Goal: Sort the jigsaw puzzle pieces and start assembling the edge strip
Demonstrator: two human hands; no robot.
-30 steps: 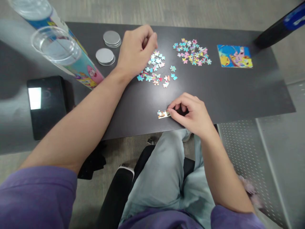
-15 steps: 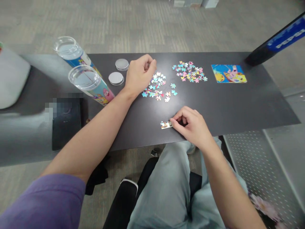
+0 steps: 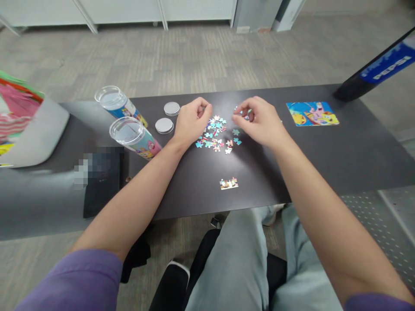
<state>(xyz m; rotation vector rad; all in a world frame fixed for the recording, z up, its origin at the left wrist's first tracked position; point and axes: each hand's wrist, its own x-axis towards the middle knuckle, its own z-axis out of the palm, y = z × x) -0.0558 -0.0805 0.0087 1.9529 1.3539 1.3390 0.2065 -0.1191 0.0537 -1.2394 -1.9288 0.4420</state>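
On the dark table, my left hand [image 3: 192, 121] rests at the left edge of a pile of loose jigsaw pieces [image 3: 216, 125]. Its fingers are curled in toward the thumb; whatever they may hold is hidden. My right hand [image 3: 259, 121] hovers over a second pile of pieces, mostly covered by it, with thumb and fingertips slightly apart and nothing visible between them. Nearer the front edge lies a short joined strip of jigsaw pieces [image 3: 228, 184], touched by neither hand.
Two clear printed canisters [image 3: 136, 136] stand at the left, beside round metal lids [image 3: 164, 125]. Further left are a black flat object [image 3: 102, 185] and a white bin [image 3: 48, 134]. A cartoon picture card [image 3: 313, 113] and a tilted Pepsi-marked object [image 3: 382, 65] occupy the right.
My right hand has left the joined strip and moved forward over the right-hand pile. My left hand keeps its place and curl. The camera view has tilted up.
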